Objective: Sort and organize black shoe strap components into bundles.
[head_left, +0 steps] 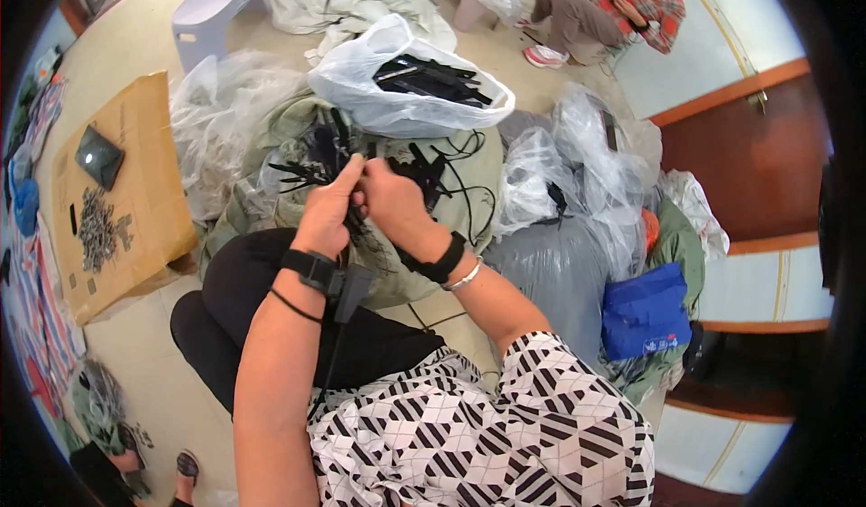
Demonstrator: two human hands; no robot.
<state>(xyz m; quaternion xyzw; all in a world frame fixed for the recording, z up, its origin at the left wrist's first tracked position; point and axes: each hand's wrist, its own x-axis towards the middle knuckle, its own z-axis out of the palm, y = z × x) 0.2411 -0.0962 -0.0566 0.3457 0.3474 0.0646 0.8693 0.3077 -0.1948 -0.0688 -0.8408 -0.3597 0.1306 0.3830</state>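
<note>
Both hands are positioned over a pale green sack [397, 277] laid directly before the seated person's knees. The left hand [327, 214] and the right hand [397, 205] are brought together, with fingertips meeting or nearly so. The fingers of both are seen to be curled inward; whether a piece is gripped between them cannot be told, as the contact point is hidden. Loose black strips [329, 151] are spread on the sack beyond the hands and to either side of them. Further black pieces [433, 83] are contained in an open white plastic bag [347, 83] just beyond. To the left, a cardboard sheet [158, 182] is noted, on which a heap of small metal parts [96, 232] and a dark pouch [99, 158] are placed. At right, a blue bag [645, 313] is rested against a grey plastic bag [546, 272].
</note>
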